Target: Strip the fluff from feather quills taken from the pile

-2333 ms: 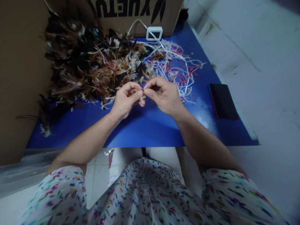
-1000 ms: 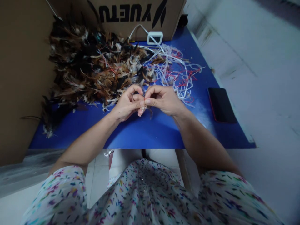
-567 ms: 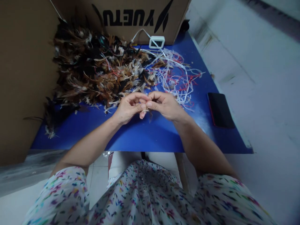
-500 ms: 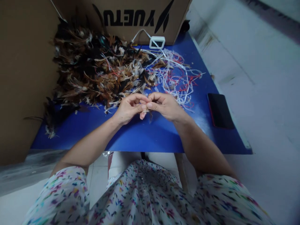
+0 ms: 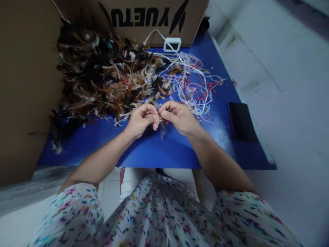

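Observation:
Close together over the blue table [image 5: 159, 151], my two hands pinch at a small brown feather [image 5: 162, 130]. Its wispy end hangs below the fingertips. My left hand [image 5: 141, 120] is closed, thumb pressed to the fingers near the feather's pale base. My right hand [image 5: 180, 116] is closed too, thumb against the index finger, on the same small spot. The fingers hide most of what lies between them. Just beyond the hands spreads a heap of brown and black feathers [image 5: 102, 79]. To its right lies a tangle of white and red ribbon strips [image 5: 190, 85].
A cardboard box [image 5: 154, 31] with upside-down lettering stands at the back, and brown cardboard [image 5: 25, 85] rises on the left. A small white-framed device [image 5: 172, 40] sits before the box. A dark phone [image 5: 242, 121] lies near the right edge. A wall is beyond it.
My right hand has shifted slightly left, and its fingertips have changed position against the left ones. More of the feather now hangs below the fingers.

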